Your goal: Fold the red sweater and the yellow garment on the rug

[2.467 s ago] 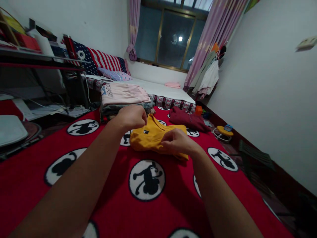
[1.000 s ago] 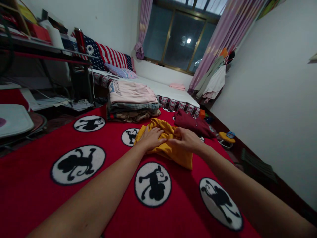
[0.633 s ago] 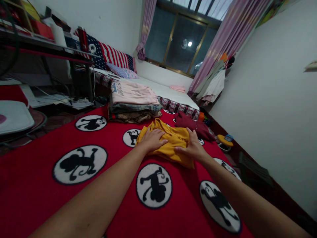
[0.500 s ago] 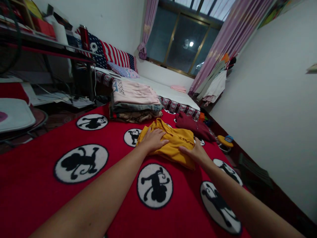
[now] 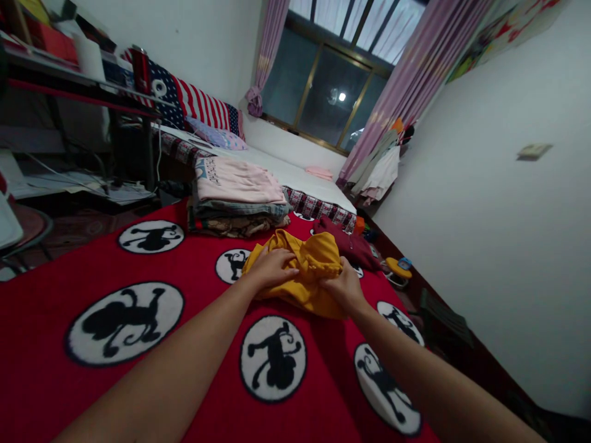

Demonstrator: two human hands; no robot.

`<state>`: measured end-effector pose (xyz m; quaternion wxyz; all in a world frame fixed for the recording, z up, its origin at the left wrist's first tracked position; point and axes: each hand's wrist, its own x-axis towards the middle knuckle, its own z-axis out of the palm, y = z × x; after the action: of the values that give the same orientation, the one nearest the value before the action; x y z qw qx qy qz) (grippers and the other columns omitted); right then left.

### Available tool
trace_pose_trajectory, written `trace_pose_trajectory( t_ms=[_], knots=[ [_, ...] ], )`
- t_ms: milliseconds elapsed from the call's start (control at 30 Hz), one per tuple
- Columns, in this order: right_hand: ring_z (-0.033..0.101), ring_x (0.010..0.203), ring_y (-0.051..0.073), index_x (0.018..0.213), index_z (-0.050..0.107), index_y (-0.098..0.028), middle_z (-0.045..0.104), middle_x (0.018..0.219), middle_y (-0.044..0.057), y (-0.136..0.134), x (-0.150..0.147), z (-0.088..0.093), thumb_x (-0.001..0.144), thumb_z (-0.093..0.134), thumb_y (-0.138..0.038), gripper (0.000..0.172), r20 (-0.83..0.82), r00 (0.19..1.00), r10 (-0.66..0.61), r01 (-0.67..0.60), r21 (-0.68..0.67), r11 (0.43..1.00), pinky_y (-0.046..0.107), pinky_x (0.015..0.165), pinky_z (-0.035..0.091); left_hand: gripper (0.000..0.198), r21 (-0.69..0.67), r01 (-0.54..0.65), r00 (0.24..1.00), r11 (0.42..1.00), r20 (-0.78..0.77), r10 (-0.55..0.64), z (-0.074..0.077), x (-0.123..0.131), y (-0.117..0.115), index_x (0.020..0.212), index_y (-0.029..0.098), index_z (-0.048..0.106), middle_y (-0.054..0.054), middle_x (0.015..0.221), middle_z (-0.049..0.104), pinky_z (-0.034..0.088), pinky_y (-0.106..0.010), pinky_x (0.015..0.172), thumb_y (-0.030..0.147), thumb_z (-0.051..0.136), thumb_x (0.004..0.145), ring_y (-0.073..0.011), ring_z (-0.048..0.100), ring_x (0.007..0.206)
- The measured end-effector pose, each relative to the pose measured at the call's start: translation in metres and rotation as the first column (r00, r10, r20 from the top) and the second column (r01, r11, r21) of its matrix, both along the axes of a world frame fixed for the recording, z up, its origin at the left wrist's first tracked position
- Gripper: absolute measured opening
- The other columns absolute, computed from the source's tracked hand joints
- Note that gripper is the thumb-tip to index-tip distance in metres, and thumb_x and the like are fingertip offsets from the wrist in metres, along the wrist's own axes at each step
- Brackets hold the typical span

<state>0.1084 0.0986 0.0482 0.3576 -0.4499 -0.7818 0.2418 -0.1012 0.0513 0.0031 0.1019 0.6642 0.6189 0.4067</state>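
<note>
A mustard-yellow garment [image 5: 307,295] lies bunched and partly raised on the red blanket [image 5: 203,332], a row of small dark details along its right part. My left hand [image 5: 274,269] rests over its left side, with the fingers curled onto the cloth. At the right edge, my right hand [image 5: 344,286] grips the fabric between thumb and fingers. Just behind the garment lies a dark red piece of clothing [image 5: 351,246]. A stack of folded clothes, topped by a pink garment with lettering [image 5: 240,178], stands at the back left.
A cluttered desk [image 5: 92,80] runs along the left wall, carrying a red flask [image 5: 140,69]. Behind the blanket is a bed with a white top [image 5: 286,166], below a window. A yellow stool [image 5: 398,267] and a dark chair [image 5: 446,317] stand along the right.
The yellow garment went from lying fairly flat to bunched, its right part lifted. My right hand has closed on its edge. The view has shifted slightly to the right.
</note>
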Motion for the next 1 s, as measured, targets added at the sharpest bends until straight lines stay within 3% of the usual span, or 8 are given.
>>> trace_pose_trajectory(
  t_ms=[133,300,400,500,600,733,833,1000],
  knots=[
    [0.065,0.073,0.02,0.088,0.059,-0.016,0.07,0.084,0.002,0.027,-0.011,0.042,0.048,0.071,-0.022,0.042,-0.078,0.996,0.045,-0.055,-0.127,0.99,0.027,0.062,0.052,0.047,0.047,-0.098,0.782,0.994,0.621,0.047,0.005,-0.031,0.007,0.11,0.012,0.068,-0.012,0.108,0.071,0.051,-0.037,0.086,0.046,0.056,0.08,-0.0259,0.065,0.099],
    [0.061,0.061,0.016,0.083,0.065,-0.014,0.067,0.071,0.0,0.071,-0.037,0.109,0.047,0.073,-0.017,0.037,-0.054,0.999,-0.003,-0.007,-0.194,0.981,0.025,0.053,0.05,0.039,-0.017,-0.391,0.464,0.92,0.86,0.213,-0.012,-0.064,0.006,0.098,0.011,0.067,-0.013,0.096,0.072,0.054,-0.029,0.067,0.041,0.058,0.074,-0.0208,0.068,0.083],
    [0.061,0.058,0.016,0.083,0.065,-0.012,0.065,0.067,0.001,0.097,-0.055,0.144,0.05,0.075,-0.015,0.034,-0.038,0.999,-0.036,0.028,-0.194,0.981,0.025,0.049,0.051,0.038,-0.016,-0.408,0.556,0.913,0.789,0.262,-0.023,-0.064,0.005,0.097,0.013,0.067,-0.012,0.092,0.072,0.054,-0.03,0.068,0.042,0.055,0.075,-0.0213,0.068,0.08],
    [0.063,0.057,0.017,0.085,0.064,-0.011,0.065,0.067,0.002,0.127,-0.07,0.17,0.057,0.073,-0.013,0.03,-0.118,0.993,-0.028,0.0,-0.227,0.974,0.027,0.05,0.054,0.035,-0.017,-0.397,0.795,0.918,0.493,0.353,-0.026,-0.057,0.004,0.099,0.019,0.07,-0.01,0.098,0.073,0.052,-0.033,0.078,0.04,0.053,0.078,-0.0243,0.067,0.09],
    [0.065,0.06,0.017,0.086,0.061,-0.011,0.067,0.07,0.003,0.163,-0.069,0.185,0.061,0.068,-0.008,0.026,-0.27,0.963,-0.025,-0.054,-0.282,0.958,0.029,0.055,0.057,0.033,-0.07,-0.433,0.868,0.899,0.236,0.437,-0.024,-0.052,0.003,0.102,0.024,0.072,-0.006,0.101,0.074,0.049,-0.033,0.082,0.039,0.051,0.081,-0.0251,0.067,0.093],
    [0.066,0.064,0.014,0.088,0.06,-0.011,0.07,0.078,0.004,0.206,-0.027,0.17,0.065,0.066,-0.008,0.024,-0.256,0.963,-0.082,0.005,-0.286,0.958,0.026,0.064,0.056,0.033,-0.128,-0.456,0.866,0.881,0.162,0.472,-0.018,-0.049,0.002,0.105,0.025,0.071,-0.004,0.101,0.074,0.048,-0.029,0.079,0.037,0.049,0.083,-0.023,0.067,0.092],
    [0.069,0.079,0.018,0.098,0.062,-0.005,0.07,0.093,0.013,0.224,0.019,0.129,0.076,0.062,-0.019,0.026,0.004,0.976,-0.216,0.21,-0.242,0.947,0.03,0.073,0.052,0.032,-0.165,-0.489,0.853,0.856,0.117,0.509,-0.014,-0.046,0.001,0.105,0.026,0.071,-0.003,0.1,0.074,0.047,-0.029,0.077,0.036,0.049,0.084,-0.0233,0.067,0.092],
    [0.051,0.123,0.037,0.127,0.053,-0.006,0.052,0.133,0.027,0.228,0.048,0.056,0.067,0.074,-0.024,0.066,0.154,0.91,-0.386,0.387,0.025,0.922,0.049,0.099,0.04,0.03,-0.161,-0.508,0.852,0.846,0.054,0.521,-0.013,-0.043,0.001,0.104,0.027,0.071,-0.002,0.103,0.074,0.047,-0.029,0.077,0.034,0.05,0.085,-0.0232,0.066,0.093]
  ],
)
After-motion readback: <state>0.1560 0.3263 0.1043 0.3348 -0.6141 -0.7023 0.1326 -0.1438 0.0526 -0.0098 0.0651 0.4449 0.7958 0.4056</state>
